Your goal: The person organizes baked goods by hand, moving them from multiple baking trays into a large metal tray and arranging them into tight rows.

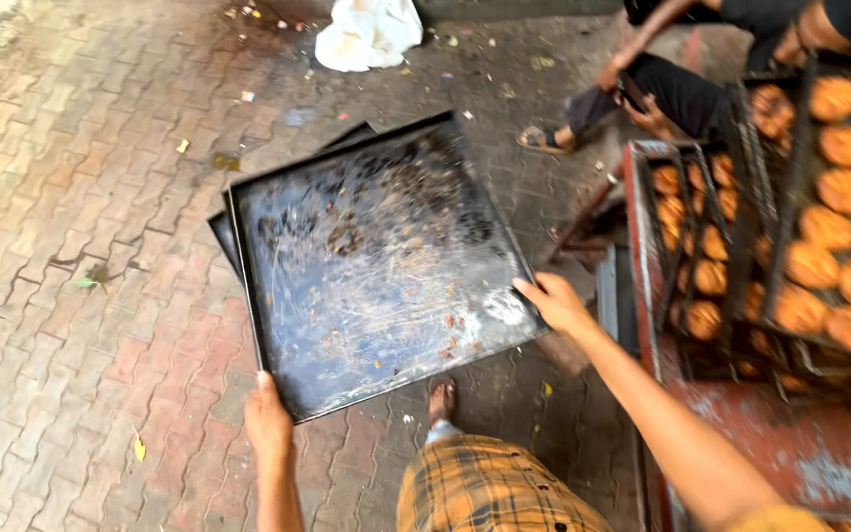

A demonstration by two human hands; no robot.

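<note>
We hold a large black baking tray (pixel 376 266) out in front, left hand (pixel 267 419) gripping its near corner, right hand (pixel 554 301) closed on its right edge, so it stays level above another tray (pixel 224 236). Racks of round buns (pixel 839 217) stand right of our right hand.

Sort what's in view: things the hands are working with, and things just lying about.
In hand: dark baking tray, gripped at its edges by the left hand and right hand; a second tray beneath it.

Lying about: white cloth, scattered litter, racks of round baked goods, another person's sandalled foot.
</note>
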